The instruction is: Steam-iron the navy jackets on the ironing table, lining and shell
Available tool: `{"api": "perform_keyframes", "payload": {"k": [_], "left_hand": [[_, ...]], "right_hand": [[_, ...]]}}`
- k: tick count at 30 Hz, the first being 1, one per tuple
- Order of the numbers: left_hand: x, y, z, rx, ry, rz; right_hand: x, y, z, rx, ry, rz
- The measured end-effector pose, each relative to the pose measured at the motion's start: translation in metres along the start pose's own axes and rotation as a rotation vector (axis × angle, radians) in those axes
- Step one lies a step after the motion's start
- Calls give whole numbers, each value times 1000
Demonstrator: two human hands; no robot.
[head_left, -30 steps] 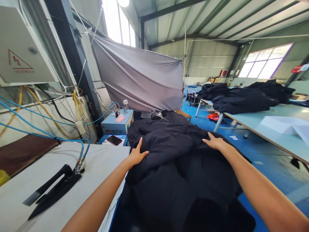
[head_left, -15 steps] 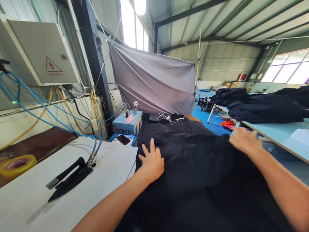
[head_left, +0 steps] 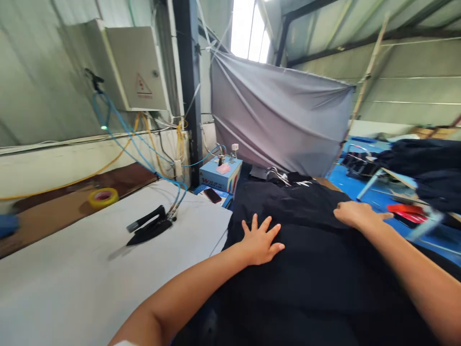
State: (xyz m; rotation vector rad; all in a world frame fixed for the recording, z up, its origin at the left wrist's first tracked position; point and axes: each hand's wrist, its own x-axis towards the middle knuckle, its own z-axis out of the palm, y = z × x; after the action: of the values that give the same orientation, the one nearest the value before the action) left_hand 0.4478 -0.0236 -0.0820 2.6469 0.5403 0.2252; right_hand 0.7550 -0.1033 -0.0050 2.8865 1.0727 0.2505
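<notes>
A large piece of black cloth spreads out in front of me, its folds fairly smooth in the middle. My left hand lies flat on it near its left edge, fingers spread. At the cloth's right edge, my right hand has its fingers curled over the fabric in a grip; its fingertips are partly hidden. To the left, a black iron with blue hoses rests on a white-topped table, away from both hands.
Yellow tape lies behind the white table. Beyond it stand a blue machine box and a phone. A grey curtain hangs at the back. Dark cloth and a red item are on the right.
The view has swung left. My right hand has come down and inward with the cloth's right edge, which was held out before. My left hand stays on the cloth, its fingers spread wider.
</notes>
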Motion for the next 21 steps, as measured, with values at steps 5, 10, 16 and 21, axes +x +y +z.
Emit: {"api": "perform_keyframes", "payload": {"k": [5,10,16,21], "left_hand": [[-31,-48,-40,29,279,-218],[-131,-122,-72,60,475,-565],[-347,-170,-93,144,713,-1130],[-533,-153,-70,159,826,-1528]], "right_hand": [[-33,-168,-47,0,89,-540],[-95,-341,-36,77,116,-987],[-242,-542,-18,169,44,-1474],[-445,-634,-9,248,-59,-1799]]}}
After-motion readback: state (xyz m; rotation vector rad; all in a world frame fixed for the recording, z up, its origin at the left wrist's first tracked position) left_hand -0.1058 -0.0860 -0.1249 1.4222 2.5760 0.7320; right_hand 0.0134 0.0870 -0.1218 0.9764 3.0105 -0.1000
